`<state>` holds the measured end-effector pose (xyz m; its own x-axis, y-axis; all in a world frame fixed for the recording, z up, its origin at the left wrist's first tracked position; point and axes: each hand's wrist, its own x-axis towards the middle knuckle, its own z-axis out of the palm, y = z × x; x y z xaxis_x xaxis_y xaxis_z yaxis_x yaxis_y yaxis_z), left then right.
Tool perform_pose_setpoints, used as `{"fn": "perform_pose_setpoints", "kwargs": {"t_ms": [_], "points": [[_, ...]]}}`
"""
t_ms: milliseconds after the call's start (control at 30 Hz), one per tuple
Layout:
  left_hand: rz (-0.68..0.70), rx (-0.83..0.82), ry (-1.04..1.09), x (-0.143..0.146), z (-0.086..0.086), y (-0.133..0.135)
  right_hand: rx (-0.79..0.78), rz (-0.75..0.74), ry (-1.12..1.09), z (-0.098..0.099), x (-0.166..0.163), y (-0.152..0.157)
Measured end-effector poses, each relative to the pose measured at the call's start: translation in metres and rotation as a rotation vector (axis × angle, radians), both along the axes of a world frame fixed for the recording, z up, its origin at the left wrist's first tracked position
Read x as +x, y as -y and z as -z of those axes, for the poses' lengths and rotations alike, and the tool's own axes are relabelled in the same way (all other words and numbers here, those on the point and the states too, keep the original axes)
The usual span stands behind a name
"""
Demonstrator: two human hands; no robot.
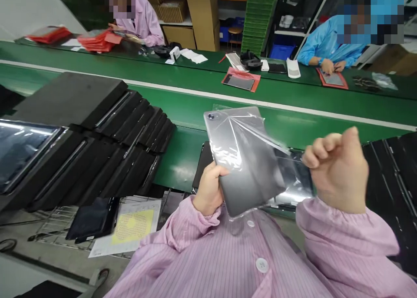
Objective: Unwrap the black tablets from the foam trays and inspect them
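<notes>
A grey tablet (pixel 243 159) stands tilted in front of my chest, back side up, with its camera lens at the top left corner. My left hand (pixel 208 189) grips its lower left edge. A clear plastic film (pixel 276 157) stretches off the tablet's back toward the right. My right hand (pixel 339 170) is closed in a fist, pinching that film's edge. Pink sleeves cover both my arms.
Rows of black tablets (pixel 130 150) lean stacked at the left, more at the right edge (pixel 394 180). A green conveyor belt (pixel 182 102) runs across. Two people work at the far side, with red sleeves (pixel 241 78) and small parts. A yellow sheet (pixel 132 226) lies lower left.
</notes>
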<state>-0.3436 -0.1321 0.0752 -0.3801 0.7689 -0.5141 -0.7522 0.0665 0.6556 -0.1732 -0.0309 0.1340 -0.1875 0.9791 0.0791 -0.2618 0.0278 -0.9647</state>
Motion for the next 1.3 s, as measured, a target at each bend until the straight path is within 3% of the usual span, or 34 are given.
{"fn": "perform_pose_setpoints", "kwargs": {"t_ms": [67, 100, 200, 267, 333, 433, 567, 700, 800, 967, 1300], "points": [[-0.077, 0.012, -0.126, -0.001, 0.004, 0.002, 0.112, 0.105, 0.062, 0.008, 0.001, 0.005], [-0.100, 0.010, -0.208, 0.001, 0.006, 0.004, 0.147, 0.073, 0.132, 0.015, -0.004, 0.012], [-0.056, 0.018, -0.480, 0.012, 0.011, 0.012, 0.273, -0.229, 0.450, 0.043, -0.035, 0.045], [0.047, 0.060, -0.584, 0.019, 0.014, 0.018, 0.375, -0.287, 0.606, 0.059, -0.056, 0.063], [0.075, 0.067, -0.597, 0.018, 0.018, 0.022, 0.454, -0.270, 0.626, 0.066, -0.065, 0.066], [-0.032, -0.008, -0.424, 0.008, 0.026, 0.026, 0.500, -0.163, 0.489, 0.061, -0.059, 0.046], [-0.158, -0.054, -0.162, -0.005, 0.034, 0.032, 0.318, 0.104, 0.516, 0.051, -0.046, 0.013], [-0.139, -0.061, -0.181, -0.012, 0.039, 0.040, -0.016, -0.101, 0.525, 0.052, -0.054, -0.002], [-0.078, -0.055, -0.229, -0.015, 0.043, 0.045, -0.146, -0.192, 0.439, 0.051, -0.063, -0.006], [-0.076, -0.055, -0.268, -0.015, 0.046, 0.048, -0.204, -0.248, 0.457, 0.049, -0.067, -0.007], [-0.096, -0.070, -0.286, -0.020, 0.045, 0.045, -0.114, -0.379, 0.512, 0.057, -0.067, 0.009]]}}
